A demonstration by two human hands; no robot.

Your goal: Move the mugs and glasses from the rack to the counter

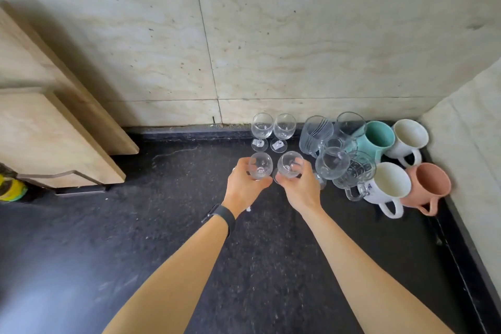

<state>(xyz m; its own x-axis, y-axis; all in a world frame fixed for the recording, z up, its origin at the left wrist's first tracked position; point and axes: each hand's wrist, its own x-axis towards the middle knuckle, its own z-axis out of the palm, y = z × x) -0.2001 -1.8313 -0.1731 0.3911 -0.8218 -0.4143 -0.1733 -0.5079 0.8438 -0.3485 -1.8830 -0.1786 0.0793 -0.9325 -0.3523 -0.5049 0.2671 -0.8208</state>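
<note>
Wine glass [260, 164]: left grip [245, 184] is wrapping its bowl. Right grip [301, 184] is holding the second wine glass [290, 164]. Both are probably being set down on the table [162, 225], left of the mugs [390, 184]. Next: seating the feet flat, then letting go. The table is black speckled stone in a corner of the marble-tile wall [298, 35].

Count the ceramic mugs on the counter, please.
4: teal mug at the back, back white mug right of it, front white mug beside the glassware, pink mug front right. Glassware could hide another.
</note>
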